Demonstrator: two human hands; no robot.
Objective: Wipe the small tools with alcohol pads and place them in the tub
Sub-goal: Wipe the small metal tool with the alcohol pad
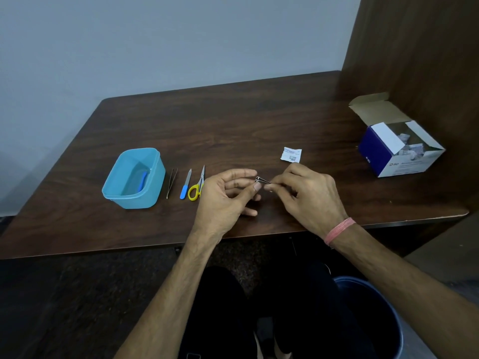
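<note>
A small metal nail clipper (262, 180) is held above the table (233, 120), between the two hands and just nearer than the table's middle. Its round end points left and sits beside the thumb tip of the left hand (228, 194); its other end runs right into the fingertips of the right hand (308, 194). The right thumb and forefinger are pressed together on that end, pinching it, with the remaining right fingers curled under. The left hand is loosely cupped, palm turned up and to the right, its forefinger extended above the clipper and its thumb close to the round end; whether the left thumb actually touches the metal cannot be told. A pink band (339, 230) circles the right wrist.

Just far of the right hand lies a sealed alcohol pad sachet (291, 154), flat on the table and apart from the fingers. Left of the left hand, three tools lie side by side: yellow-handled scissors (197, 187), partly hidden by the hand, then a blue-handled nail file (185, 184), then dark tweezers (171, 183). Further left stands the light blue tub (134, 177), upright, with a blue object (142, 180) inside. At the far right an opened cardboard box (396, 149) of sachets stands near a wooden partition (420, 47). A dark bin (375, 317) is on the floor, near right.
</note>
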